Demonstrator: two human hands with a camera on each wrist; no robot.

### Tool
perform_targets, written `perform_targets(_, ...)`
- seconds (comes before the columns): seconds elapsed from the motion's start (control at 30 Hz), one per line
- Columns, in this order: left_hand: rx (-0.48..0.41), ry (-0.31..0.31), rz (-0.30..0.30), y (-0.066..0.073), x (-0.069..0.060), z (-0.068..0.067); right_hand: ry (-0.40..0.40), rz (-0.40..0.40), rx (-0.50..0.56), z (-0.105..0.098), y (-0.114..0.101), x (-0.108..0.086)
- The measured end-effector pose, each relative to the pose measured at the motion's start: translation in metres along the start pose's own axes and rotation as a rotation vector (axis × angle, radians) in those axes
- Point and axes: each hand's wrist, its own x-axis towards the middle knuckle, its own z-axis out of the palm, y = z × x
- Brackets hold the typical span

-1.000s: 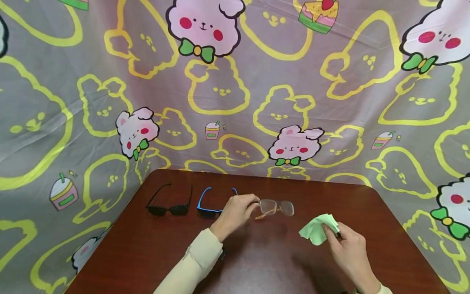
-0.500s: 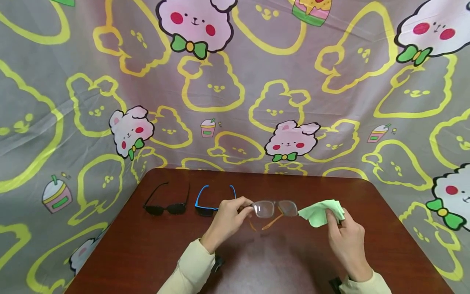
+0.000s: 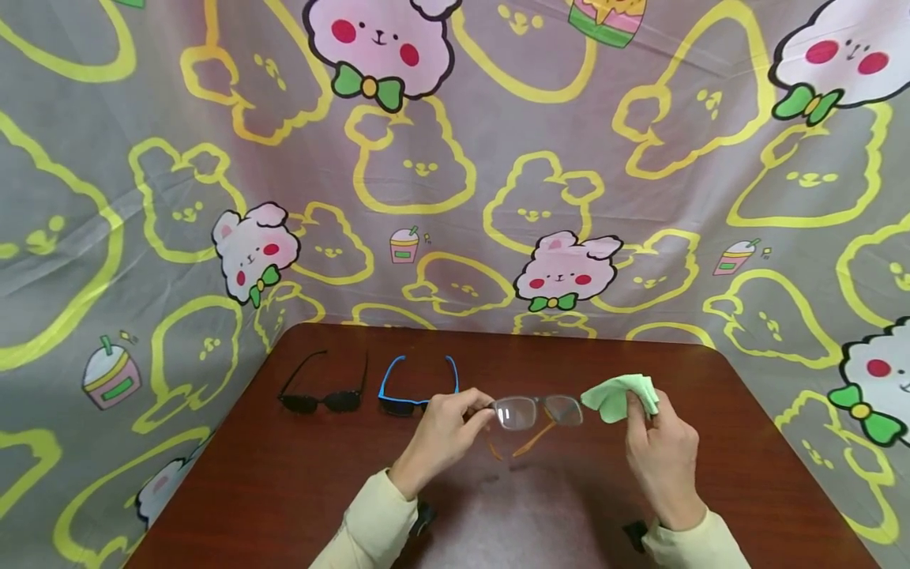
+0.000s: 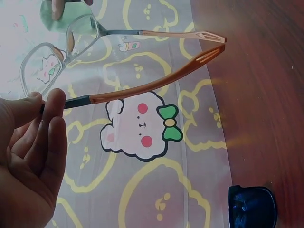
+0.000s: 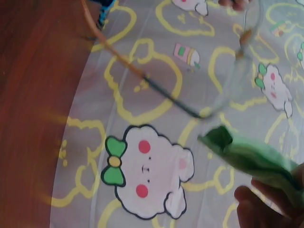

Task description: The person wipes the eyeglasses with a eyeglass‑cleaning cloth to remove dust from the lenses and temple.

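Note:
My left hand (image 3: 445,431) pinches a pair of clear-framed eyeglasses (image 3: 538,401) at the hinge end of one temple, above the table. In the left wrist view the glasses' orange-brown temple (image 4: 142,89) extends unfolded past my fingers. My right hand (image 3: 664,450) pinches a light green cloth (image 3: 617,397) between thumb and fingers. The cloth's left edge hangs close beside the far lens rim. Seen from the right wrist, a gap separates the cloth (image 5: 256,154) from the frame corner.
Black sunglasses (image 3: 323,401) rest at the table's left with temples spread. Blue-framed sunglasses (image 3: 394,405) lie beside them, partly behind my left hand. The brown table (image 3: 533,521) meets a patterned curtain (image 3: 441,237) at its back and sides.
The eyeglasses have swung lower and nearer to me, their temples now pointing down. My right hand has raised the cloth and brought it leftward, up to the far lens.

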Motion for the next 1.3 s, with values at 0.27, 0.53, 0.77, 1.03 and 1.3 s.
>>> perform_targets(0.27,-0.016,0.022,0.021,-0.001,0.002,0.005,-0.125,-0.136,0.070,0.006,-0.005,-0.006)
perform_targets(0.53,-0.056,0.123,0.038,0.002,0.004,0.007,-0.210,-0.387,0.264,0.018,-0.009,-0.010)
perform_targets(0.77,-0.100,0.130,0.037,0.001,0.005,0.010,-0.223,-0.479,0.273,0.025,-0.011,-0.011)
perform_targets(1.03,-0.127,0.141,0.026,-0.001,0.005,0.010,-0.255,-0.537,0.285,0.028,-0.011,-0.010)
perform_targets(1.3,-0.153,0.163,0.036,-0.003,0.005,0.008,-0.262,-0.454,0.220,0.027,-0.002,-0.011)
